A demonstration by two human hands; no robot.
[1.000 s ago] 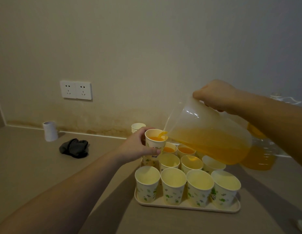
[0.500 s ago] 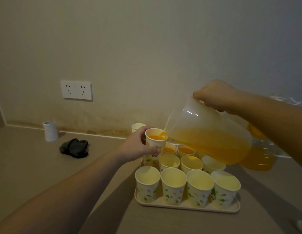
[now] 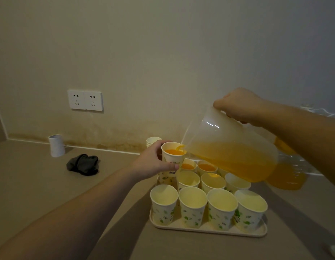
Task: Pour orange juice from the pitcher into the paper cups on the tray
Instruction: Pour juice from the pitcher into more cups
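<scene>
Left hand grips a nearly full printed paper cup; right hand grips the tilted translucent plastic pitcher. Two cups filled; about eight remain.

free: we see bare beige surface left of the cream tray | blocked: white printed paper cups packed touching | left clutter: crumpled dark cloth, white paper roll near wall
</scene>
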